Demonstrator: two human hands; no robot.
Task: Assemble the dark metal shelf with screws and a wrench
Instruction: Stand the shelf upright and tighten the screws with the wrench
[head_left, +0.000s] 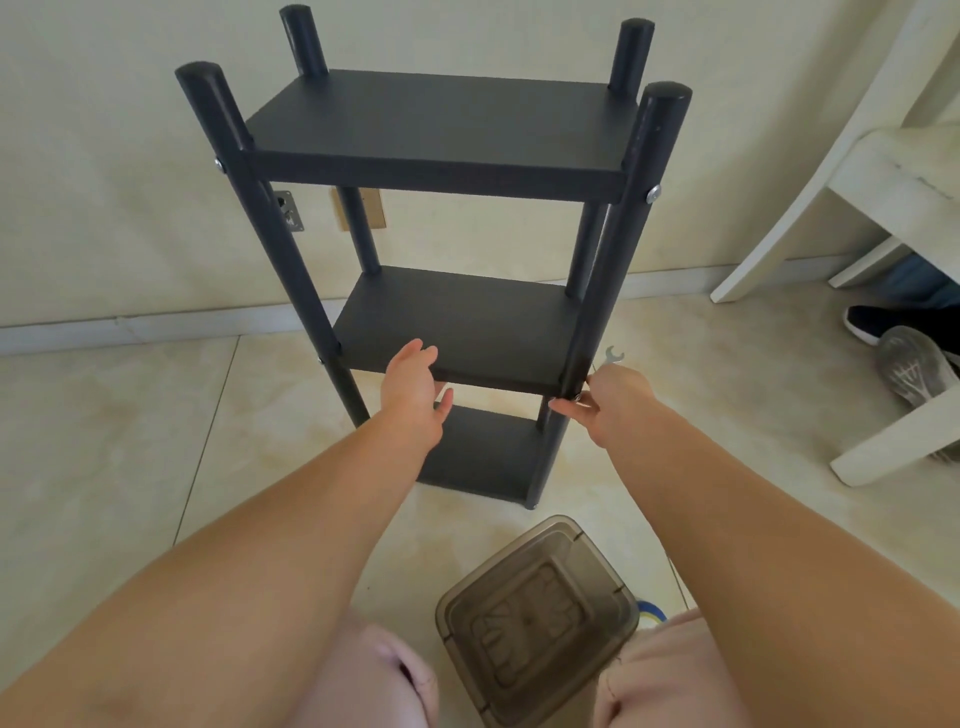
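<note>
Glossy cream tiled floor (130, 441) with thin dark grout lines, meeting a pale wall (104, 182) at a low light skirting board along the far edge. Standing upright on that floor near the wall, in the middle: dark metal shelf (436, 130) of three flat boards between four round posts, with silver screws (653, 194) showing where the front posts meet the top board. At the right edge of the floor, a white chair (883, 171), only partly in view, with a dark shoe (872, 322) and a pale translucent shoe (911, 371) beneath it. Near the front edge of the floor, between pink-clad knees, a smoky translucent plastic container (540, 618), its opening facing up. Low on the wall behind the shelf, a small metal plate (288, 210) and a tan patch (371, 208). Left hand (415, 389) spread fairly wide, fingers relaxed, cupping the front edge of the middle board with the thumb underneath. Right hand (602, 402) narrow, fingertips pinched at a fastener on the front right post at the middle board's level. Small silver wrench (614, 356) just past that hand; whether gripped or lying on the floor cannot be told. No brand, label or writing readable anywhere.
</note>
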